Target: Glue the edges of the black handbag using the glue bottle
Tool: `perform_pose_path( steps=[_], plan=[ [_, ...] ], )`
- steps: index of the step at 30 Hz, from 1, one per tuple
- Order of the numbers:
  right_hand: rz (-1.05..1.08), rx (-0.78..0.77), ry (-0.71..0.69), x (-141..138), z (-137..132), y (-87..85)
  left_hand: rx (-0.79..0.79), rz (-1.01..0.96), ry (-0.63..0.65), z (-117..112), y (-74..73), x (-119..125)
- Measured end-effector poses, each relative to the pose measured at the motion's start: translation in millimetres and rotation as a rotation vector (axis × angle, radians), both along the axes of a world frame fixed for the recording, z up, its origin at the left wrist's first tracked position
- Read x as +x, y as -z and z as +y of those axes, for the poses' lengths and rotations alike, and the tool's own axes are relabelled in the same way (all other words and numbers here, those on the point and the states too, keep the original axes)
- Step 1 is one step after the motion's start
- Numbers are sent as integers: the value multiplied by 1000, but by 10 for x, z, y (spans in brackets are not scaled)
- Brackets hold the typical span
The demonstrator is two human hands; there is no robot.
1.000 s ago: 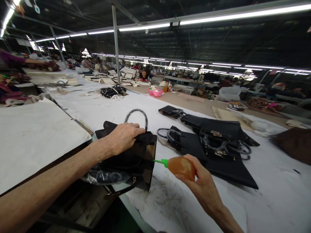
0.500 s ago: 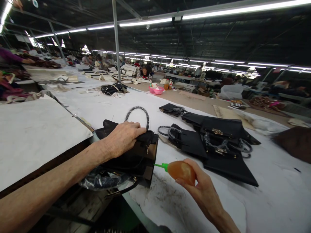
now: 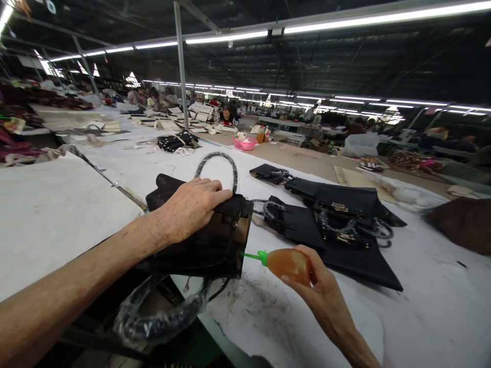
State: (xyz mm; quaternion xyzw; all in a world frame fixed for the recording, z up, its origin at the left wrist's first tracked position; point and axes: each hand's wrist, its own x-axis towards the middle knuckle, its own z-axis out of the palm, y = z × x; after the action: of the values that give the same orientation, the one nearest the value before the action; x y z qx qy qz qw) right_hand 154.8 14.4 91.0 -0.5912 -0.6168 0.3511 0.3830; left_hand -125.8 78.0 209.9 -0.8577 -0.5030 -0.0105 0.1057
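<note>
My left hand [image 3: 192, 207] lies closed over the top of a black handbag [image 3: 203, 240] at the near edge of the white-covered table [image 3: 268, 317], gripping it. The bag's wrapped handle [image 3: 217, 161] arches up behind my fingers, and a second wrapped handle [image 3: 153, 319] hangs off the table edge below. My right hand [image 3: 322, 294] holds an orange squeeze bottle [image 3: 287, 265] with a green nozzle [image 3: 251, 255], whose tip touches the brown side edge of the bag.
Several more black handbags [image 3: 333, 220] lie in a heap to the right. A pink bowl [image 3: 245, 144] and small bottles stand further back. A steel post [image 3: 181, 66] rises behind. Other people work at distant tables. A white board [image 3: 49, 214] lies at left.
My left hand has tilted the bag up and toward me, so its lower handle now hangs further off the table edge. The bottle stays at the bag's side edge.
</note>
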Motion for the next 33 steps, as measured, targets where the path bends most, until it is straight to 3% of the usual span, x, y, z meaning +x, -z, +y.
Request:
perform_pose_path(
  steps=[3,9,12,22,33],
  plan=[
    [20,2,2,20,31,52,13,40,37,-32,35,19],
    [41,-7,20,14,73,134,108,8,128,-204,418,11],
    [-2,28,24,-12,128,142,124,-3,141,-274,538,-6],
    [-57,100,2,-89,408,369,270,-95,177,-265,639,-51],
    [-61,80,-60,-16,330,366,256,-123,209,-393,767,-92]
  ],
)
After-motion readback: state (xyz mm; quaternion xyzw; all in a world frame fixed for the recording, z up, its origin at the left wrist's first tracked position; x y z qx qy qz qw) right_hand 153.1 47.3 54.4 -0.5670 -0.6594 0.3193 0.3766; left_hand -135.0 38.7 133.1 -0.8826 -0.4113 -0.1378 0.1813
